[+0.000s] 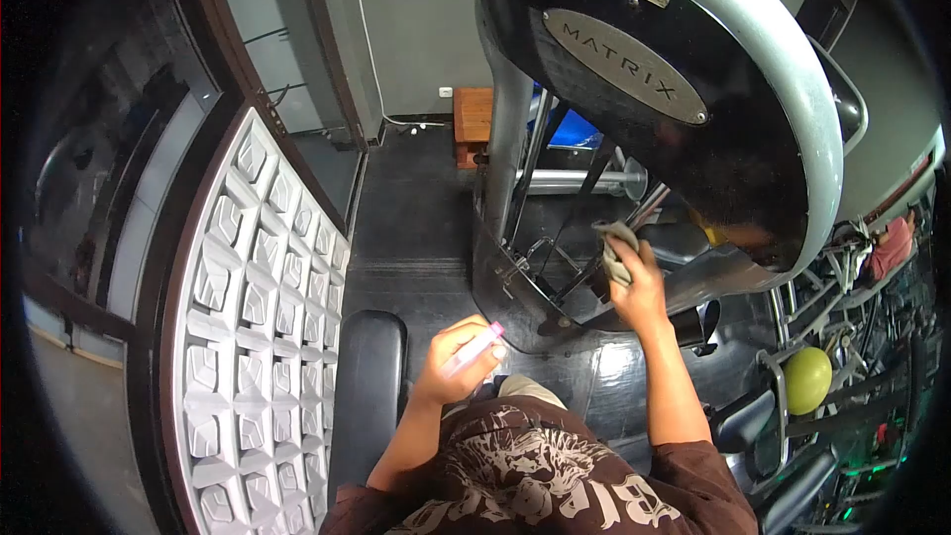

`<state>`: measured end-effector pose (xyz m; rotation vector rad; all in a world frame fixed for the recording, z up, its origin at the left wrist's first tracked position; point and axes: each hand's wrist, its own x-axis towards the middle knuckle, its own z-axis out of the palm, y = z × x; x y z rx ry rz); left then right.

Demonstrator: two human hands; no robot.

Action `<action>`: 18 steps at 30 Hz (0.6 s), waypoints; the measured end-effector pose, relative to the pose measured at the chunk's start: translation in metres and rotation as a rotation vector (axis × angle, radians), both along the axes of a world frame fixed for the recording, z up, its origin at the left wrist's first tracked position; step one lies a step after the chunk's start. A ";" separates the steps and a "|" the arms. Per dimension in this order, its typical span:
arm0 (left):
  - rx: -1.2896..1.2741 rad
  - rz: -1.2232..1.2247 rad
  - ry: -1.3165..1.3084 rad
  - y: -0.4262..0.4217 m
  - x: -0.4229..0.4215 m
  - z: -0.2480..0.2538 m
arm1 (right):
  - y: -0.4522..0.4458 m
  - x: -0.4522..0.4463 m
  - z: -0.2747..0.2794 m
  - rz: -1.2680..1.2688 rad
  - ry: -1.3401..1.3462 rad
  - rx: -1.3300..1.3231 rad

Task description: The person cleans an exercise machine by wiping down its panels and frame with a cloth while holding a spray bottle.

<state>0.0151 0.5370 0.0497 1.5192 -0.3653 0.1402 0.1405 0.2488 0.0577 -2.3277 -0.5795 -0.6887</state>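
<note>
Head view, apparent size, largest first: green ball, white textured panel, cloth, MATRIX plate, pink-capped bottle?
1. white textured panel
2. MATRIX plate
3. green ball
Unranked, both smaller-looking: cloth and pink-capped bottle. They look alike in size, and the hands partly cover both.

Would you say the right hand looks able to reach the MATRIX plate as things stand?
Probably yes: nothing visible stands between the right hand, which holds a cloth, and the plate.
</note>
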 end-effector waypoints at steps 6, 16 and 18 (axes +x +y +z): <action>-0.052 0.023 0.074 -0.002 0.001 -0.010 | -0.011 0.006 -0.029 -0.109 0.067 -0.109; 0.009 0.012 0.027 -0.002 0.002 -0.013 | -0.011 0.007 -0.034 -0.108 -0.012 0.002; -0.038 0.018 0.073 -0.004 0.000 -0.010 | -0.013 0.005 -0.049 -0.145 0.057 -0.096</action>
